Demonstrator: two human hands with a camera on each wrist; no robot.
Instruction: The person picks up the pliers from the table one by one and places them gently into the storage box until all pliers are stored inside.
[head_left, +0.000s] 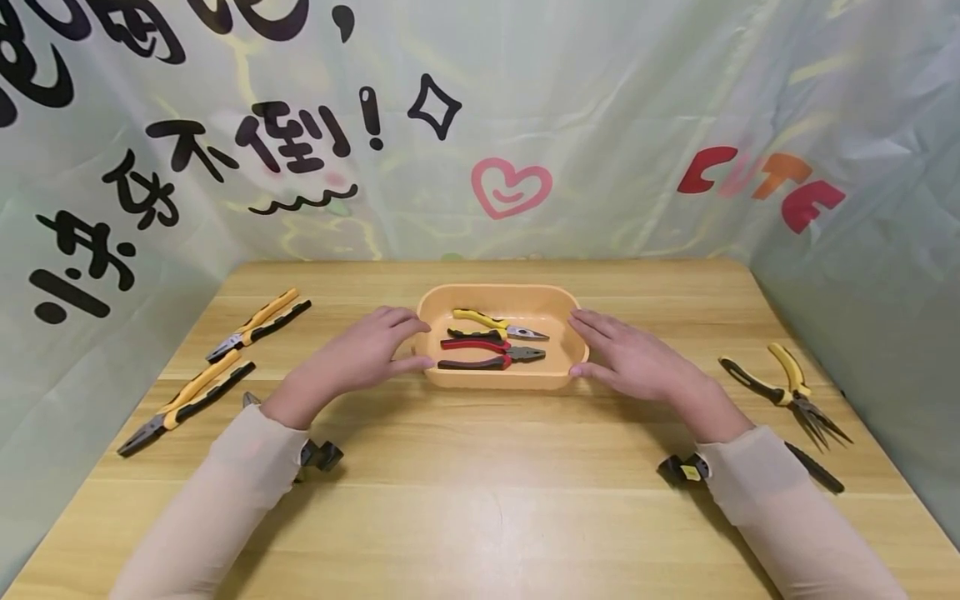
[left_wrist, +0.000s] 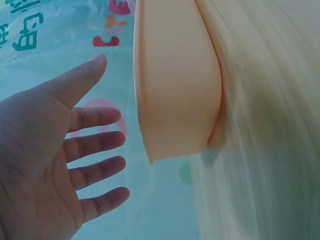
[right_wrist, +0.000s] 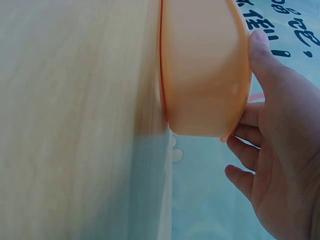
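A shallow peach plastic bin (head_left: 562, 379) stands at the middle of the table. Inside it lie yellow-and-black long-nose pliers (head_left: 487, 320) and red-and-black combination pliers (head_left: 527, 354), both with jaws toward the right. At the bin's left end is my left hand (head_left: 367, 350), fingers spread and relaxed. The left wrist view shows a gap between that hand (left_wrist: 55, 155) and the bin wall (left_wrist: 180, 85). My right hand (head_left: 637, 358) rests its thumb and fingertips lightly on the right rim. In the right wrist view, this hand (right_wrist: 285, 135) has its fingers loosely bent beside the rim.
On the left lie two pairs of orange-and-black pliers (head_left: 258, 321), (head_left: 187, 404); a metal tip (head_left: 251, 400) shows behind the left wrist. Yellow-and-black long-nose pliers (head_left: 791, 396) lie open on the right, near a black handle (head_left: 816, 467) partly hidden by the right sleeve. A printed curtain (head_left: 600, 125) closes the back.
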